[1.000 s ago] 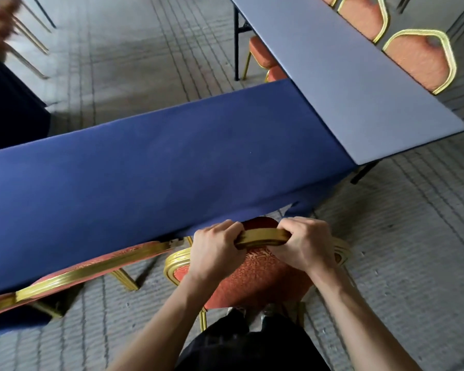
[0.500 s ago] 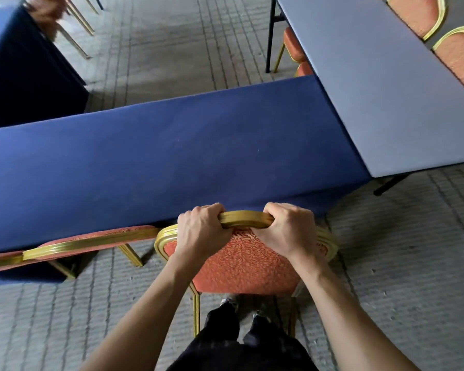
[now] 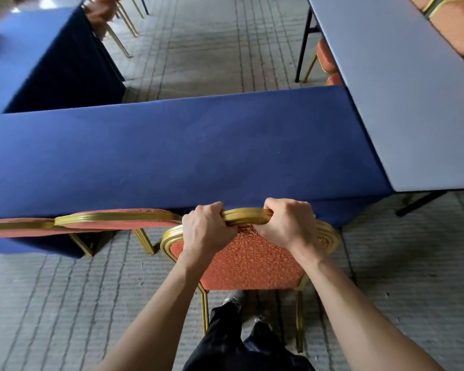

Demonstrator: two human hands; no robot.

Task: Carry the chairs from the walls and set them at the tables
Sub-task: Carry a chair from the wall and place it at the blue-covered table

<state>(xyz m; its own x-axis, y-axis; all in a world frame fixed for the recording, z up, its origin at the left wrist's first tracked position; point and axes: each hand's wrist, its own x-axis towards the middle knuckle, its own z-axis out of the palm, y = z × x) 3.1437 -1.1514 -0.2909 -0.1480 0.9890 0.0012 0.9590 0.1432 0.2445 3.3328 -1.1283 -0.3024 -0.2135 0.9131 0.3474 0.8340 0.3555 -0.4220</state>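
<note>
1. We have both hands on the chair [image 3: 248, 266] at the crest of its gold top rail [image 3: 245, 216]. The left hand [image 3: 206, 230] and right hand [image 3: 288, 223] sit close together, each with fingers curled over the rail and clamped on it.
2. That grip makes sense to us: standing behind the chair, the crest is the one handhold that lets us steer it, and two hands near the middle should stop the back from twisting.
3. The chair stands at the near long edge of the blue-clothed table [image 3: 172, 151], its orange back facing us. The seat is hidden below the backrest. Two gold rear legs show beneath, but we cannot tell whether they bear on the carpet [image 3: 65, 303].
4. Just to the left, a neighbouring chair [image 3: 113, 219] is already pushed in at the same edge. Its back nearly meets ours, so the row is being packed tight.
5. A bare grey table [image 3: 402, 89] joins at a right angle on the right, with more orange chairs [image 3: 456, 30] along its far side.
6. We judge this chair to be near its final spot; what remains is squaring it to the table edge without knocking the neighbour.
</note>
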